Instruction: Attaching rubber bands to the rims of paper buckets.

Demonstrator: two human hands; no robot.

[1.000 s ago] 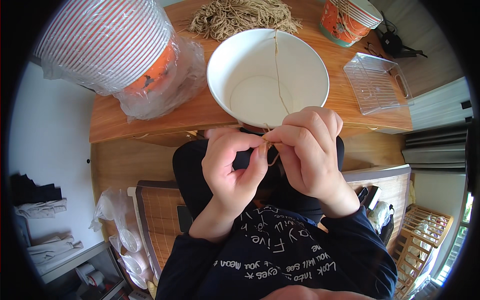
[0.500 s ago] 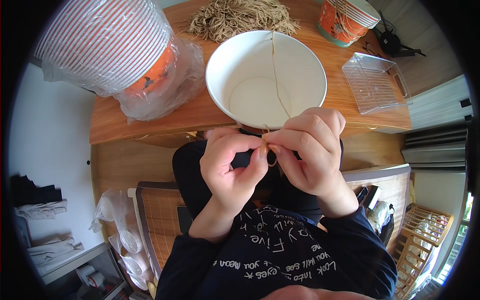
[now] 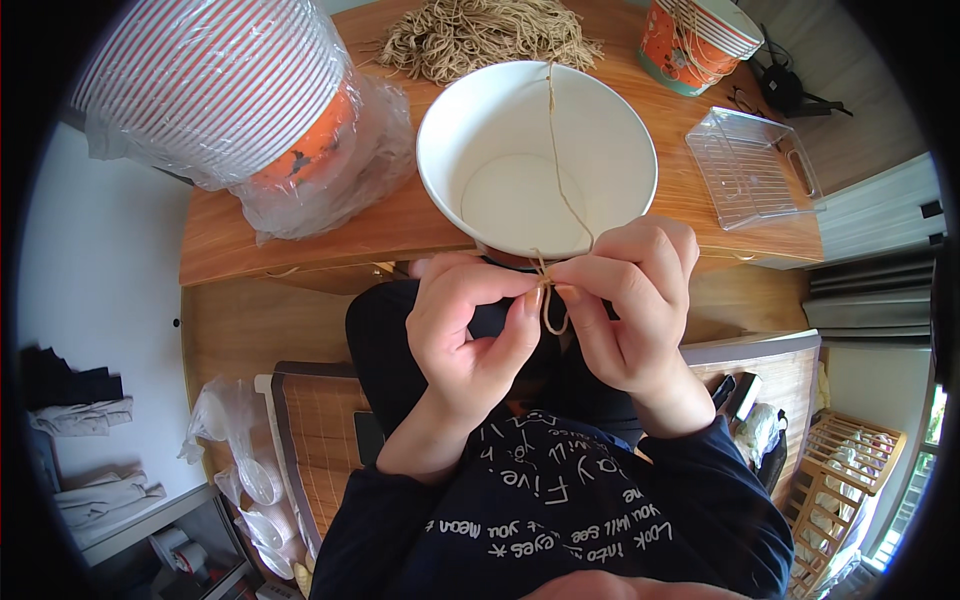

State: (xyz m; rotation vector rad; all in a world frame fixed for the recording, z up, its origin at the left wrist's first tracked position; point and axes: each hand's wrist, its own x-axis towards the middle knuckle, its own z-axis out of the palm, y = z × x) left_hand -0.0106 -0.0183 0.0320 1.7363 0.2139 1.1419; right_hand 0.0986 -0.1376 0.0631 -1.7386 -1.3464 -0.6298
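Note:
A large white-lined paper bucket (image 3: 490, 130) stands at the table's near edge, its mouth tilted toward me. Tan twine (image 3: 557, 170) runs from its far rim across the opening to my fingers. Just below the near rim, my left hand (image 3: 455, 325) pinches the twine between thumb and forefinger. Right beside it, my right hand (image 3: 630, 300) pinches the same twine, fingertips almost touching the left ones. A small loop of twine hangs below the pinch, and a short end sticks up above it. Whether a knot lies between the fingertips is hidden.
A heap of tan twine pieces (image 3: 485, 40) lies behind the bucket. On the left leans a plastic-wrapped stack of paper buckets (image 3: 220, 100). Orange buckets with twine (image 3: 690, 50) stand at the back right, with a clear plastic tray (image 3: 750, 165) nearer on the wooden table (image 3: 400, 230).
Both hands have shifted slightly right, and the fingertips have parted a little. More of the twine loop shows below them. The bucket has moved slightly right.

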